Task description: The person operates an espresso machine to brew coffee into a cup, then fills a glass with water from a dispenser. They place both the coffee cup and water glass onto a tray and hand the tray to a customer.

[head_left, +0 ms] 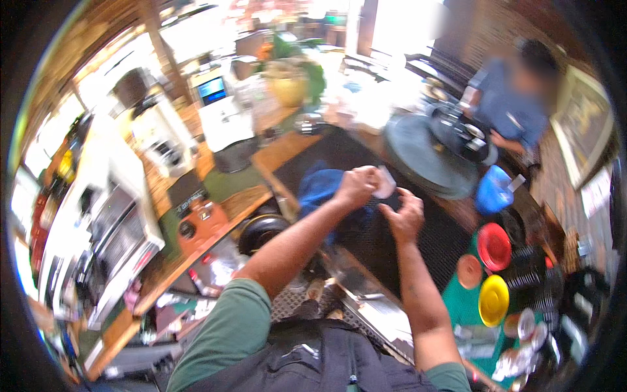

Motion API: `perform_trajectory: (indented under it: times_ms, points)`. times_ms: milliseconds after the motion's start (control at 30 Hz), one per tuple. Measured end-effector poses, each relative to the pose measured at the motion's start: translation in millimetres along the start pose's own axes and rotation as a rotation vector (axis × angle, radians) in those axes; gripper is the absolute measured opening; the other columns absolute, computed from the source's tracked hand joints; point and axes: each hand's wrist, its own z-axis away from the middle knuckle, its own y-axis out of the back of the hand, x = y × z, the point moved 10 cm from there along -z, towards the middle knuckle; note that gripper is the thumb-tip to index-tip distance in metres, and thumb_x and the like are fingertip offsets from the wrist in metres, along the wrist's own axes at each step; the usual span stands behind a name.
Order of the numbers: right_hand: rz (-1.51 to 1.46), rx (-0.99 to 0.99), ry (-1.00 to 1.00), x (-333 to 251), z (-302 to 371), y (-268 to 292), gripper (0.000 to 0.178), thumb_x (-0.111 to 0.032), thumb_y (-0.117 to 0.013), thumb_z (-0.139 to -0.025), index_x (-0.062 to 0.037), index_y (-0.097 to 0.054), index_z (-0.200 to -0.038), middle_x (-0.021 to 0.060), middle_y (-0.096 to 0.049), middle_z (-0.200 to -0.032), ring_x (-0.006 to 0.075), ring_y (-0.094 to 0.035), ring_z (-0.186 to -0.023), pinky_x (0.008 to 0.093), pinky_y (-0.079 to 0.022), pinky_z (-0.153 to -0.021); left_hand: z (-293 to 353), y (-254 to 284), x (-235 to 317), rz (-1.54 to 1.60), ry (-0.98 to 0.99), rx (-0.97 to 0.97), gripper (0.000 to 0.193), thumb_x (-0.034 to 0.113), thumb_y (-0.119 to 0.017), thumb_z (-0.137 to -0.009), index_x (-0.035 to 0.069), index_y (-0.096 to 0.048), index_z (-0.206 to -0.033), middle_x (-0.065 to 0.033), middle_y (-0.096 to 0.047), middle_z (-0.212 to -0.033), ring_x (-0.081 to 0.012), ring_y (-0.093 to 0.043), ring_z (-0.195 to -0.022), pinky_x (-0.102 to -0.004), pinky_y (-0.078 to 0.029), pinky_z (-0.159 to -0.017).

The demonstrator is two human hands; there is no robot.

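Note:
Over the dark mat (pixel 424 251), my left hand (pixel 359 187) is closed on a small whitish, flat-looking piece (pixel 386 183), blurred and too small to identify. My right hand (pixel 406 214) is just right of it, fingers curved and apart, with nothing visible in them. Beneath and left of my left hand lies a bunched blue cloth (pixel 318 188), partly hidden by my forearm.
A co-worker (pixel 513 108) stands at the far right by a large round grey disc (pixel 424 160). Red (pixel 494 247) and yellow (pixel 494 300) round pieces and a blue container (pixel 494 189) lie at right. Machines and an orange device (pixel 204 225) fill the left bench.

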Motion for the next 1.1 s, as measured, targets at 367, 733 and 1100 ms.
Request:
perform_trajectory:
  times_ms: [367, 733, 1100]
  points:
    - [-0.020, -0.169, -0.112, 22, 0, -16, 0.037, -0.027, -0.088, -0.089, -0.0080, -0.080, -0.120, 0.0131, -0.075, -0.121, 0.0316, -0.073, -0.114, 0.0444, -0.056, -0.103, 291, 197, -48, 0.744, 0.331, 0.486, 0.075, 0.004, -0.080, -0.098, 0.009, -0.039, -0.161, -0.0159, -0.074, -0.131, -0.0224, -0.071, -0.118, -0.0376, -0.056, -0.104]
    - [0.054, -0.226, -0.044, 46, -8, -32, 0.029, -0.026, -0.080, -0.099, -0.0075, -0.079, -0.122, 0.0101, -0.075, -0.116, 0.0260, -0.073, -0.109, 0.0419, -0.055, -0.101, 452, 334, -57, 0.560, 0.155, 0.866, 0.066, -0.008, -0.079, -0.095, 0.006, -0.059, -0.156, -0.0057, -0.066, -0.146, -0.0125, -0.068, -0.119, -0.0305, -0.057, -0.102]
    - [0.042, -0.200, -0.129, 62, -10, -32, 0.028, -0.027, -0.078, -0.101, -0.0080, -0.078, -0.122, 0.0090, -0.076, -0.121, 0.0234, -0.073, -0.109, 0.0396, -0.055, -0.102, 464, 404, -86, 0.743, 0.302, 0.613, 0.081, -0.011, -0.071, -0.091, 0.006, -0.048, -0.167, -0.0052, -0.056, -0.161, -0.0198, -0.058, -0.141, -0.0350, -0.049, -0.116]
